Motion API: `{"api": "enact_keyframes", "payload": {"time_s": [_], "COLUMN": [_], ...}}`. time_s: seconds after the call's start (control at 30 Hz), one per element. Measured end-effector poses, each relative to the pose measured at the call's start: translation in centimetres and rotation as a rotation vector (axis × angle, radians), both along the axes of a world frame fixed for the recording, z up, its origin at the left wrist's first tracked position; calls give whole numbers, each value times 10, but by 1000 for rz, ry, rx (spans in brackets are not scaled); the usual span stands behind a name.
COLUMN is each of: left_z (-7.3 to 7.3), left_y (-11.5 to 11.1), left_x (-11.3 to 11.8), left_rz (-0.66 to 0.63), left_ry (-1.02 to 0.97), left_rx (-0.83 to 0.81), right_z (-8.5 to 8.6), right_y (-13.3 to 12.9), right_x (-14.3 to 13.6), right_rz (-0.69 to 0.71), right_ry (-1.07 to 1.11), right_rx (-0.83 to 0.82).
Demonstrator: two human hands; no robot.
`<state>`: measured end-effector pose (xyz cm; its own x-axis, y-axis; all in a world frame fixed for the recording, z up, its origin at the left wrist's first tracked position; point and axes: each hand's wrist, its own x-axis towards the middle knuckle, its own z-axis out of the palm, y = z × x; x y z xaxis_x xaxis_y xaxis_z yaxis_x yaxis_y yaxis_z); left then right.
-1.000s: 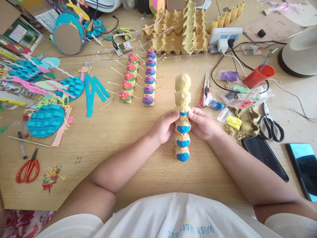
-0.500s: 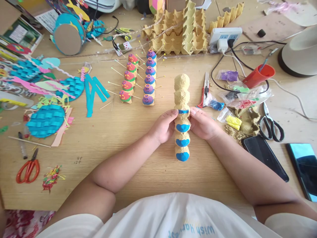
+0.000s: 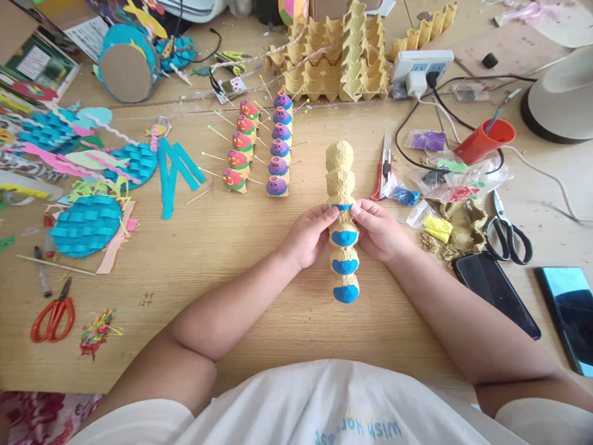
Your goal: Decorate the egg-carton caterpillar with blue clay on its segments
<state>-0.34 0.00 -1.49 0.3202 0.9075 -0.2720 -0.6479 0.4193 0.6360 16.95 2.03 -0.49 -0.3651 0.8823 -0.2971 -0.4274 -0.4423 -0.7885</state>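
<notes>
An egg-carton strip (image 3: pixel 341 179) of several tan domes stands out lengthwise between my hands. Its lower domes carry blue clay patches on their near sides, and a thinner blue band shows at my thumbs. My left hand (image 3: pixel 311 233) grips the strip's left edge, thumb on the blue band. From the right, my right hand (image 3: pixel 380 230) holds the other edge, its thumb also at that band. The fingers under the strip are partly hidden. Beyond it on the left are two decorated strips, one red and green (image 3: pixel 241 142), one purple and blue (image 3: pixel 280 148).
A red cutter (image 3: pixel 383 173), clay packets (image 3: pixel 437 228), black-handled scissors (image 3: pixel 507 235) and a phone (image 3: pixel 495 295) lie to the right. Egg trays (image 3: pixel 324 55) sit at the back. Blue paper strips (image 3: pixel 169 179), a woven blue disc (image 3: pixel 86 225) and orange scissors (image 3: pixel 54 315) are left.
The strip has tilted slightly, its near end shifting right. Both thumbs have moved inward onto the blue band.
</notes>
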Motion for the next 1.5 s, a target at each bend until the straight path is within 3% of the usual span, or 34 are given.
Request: {"api": "enact_keyframes", "payload": {"time_s": [0.33,0.53,1.0,1.33,1.5], "left_z": [-1,5,5,10,7], "left_y": [-1,-2,-6,-3,-4], "left_x": [4,4,8,6,6], "left_rz": [41,1,140,71,96], "left_ry": [36,78,142,77,89], "left_rx": [60,134,11,41,45], "right_z": [3,6,6,7,6], "right_y": [-1,-3,-6,-5,-6], "right_x": [1,-3,-6,-5,-6], "right_rz": [12,-22,-37,-37,-31], "right_ry": [-17,-46,-93,-79,-89], "right_rx": [55,54,80,98,105]}}
